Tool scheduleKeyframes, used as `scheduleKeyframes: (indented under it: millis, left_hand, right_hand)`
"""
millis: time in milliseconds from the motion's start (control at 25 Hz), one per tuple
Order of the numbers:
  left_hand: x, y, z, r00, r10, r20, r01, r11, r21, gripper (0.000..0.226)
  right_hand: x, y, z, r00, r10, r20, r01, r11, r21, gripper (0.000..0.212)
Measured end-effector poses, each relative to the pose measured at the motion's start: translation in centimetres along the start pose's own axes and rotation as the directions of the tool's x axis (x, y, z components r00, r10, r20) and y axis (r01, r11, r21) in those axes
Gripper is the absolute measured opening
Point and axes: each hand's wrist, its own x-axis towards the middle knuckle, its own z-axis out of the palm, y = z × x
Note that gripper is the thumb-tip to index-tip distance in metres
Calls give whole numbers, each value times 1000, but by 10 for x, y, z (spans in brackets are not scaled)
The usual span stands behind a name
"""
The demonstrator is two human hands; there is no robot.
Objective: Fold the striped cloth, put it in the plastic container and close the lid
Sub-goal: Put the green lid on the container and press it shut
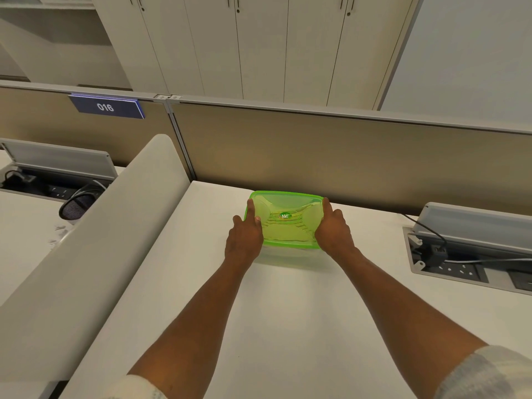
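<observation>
— What is the container like?
— Translucent green lid (288,218), rounded rectangle, far on the smooth white desk (259,326); left hand (244,240) and right hand (335,230) press its edges, fingers extended.
— The striped cloth?
— Hidden, blurred.

Between both hands, the lid (288,220) gleams, glossy translucent green plastic; under them, the desk (288,312) reads smooth, matt white laminate; beyond, a cloth-faced partition (345,151).

Office: desk partition (316,145), numbered sign (106,106), cabinets (259,44), desktop sockets (457,270)
</observation>
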Motion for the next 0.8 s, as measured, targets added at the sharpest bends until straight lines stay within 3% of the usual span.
scheduleKeyframes:
  millis: [80, 240, 800]
  left_hand:
    - [1, 0, 1, 1000, 12, 2, -12, 998, 59, 55]
    - [6, -3, -2, 999, 44, 19, -47, 985, 168, 58]
    - [14, -4, -5, 998, 31, 49, -41, 976, 213, 61]
  right_hand:
    - [-3, 1, 3, 1000, 10, -25, -10, 1000, -24, 76]
    - [-5, 2, 8, 999, 2, -41, -4, 999, -33, 56]
    - [0, 7, 4, 999, -32, -26, 26, 982, -187, 58]
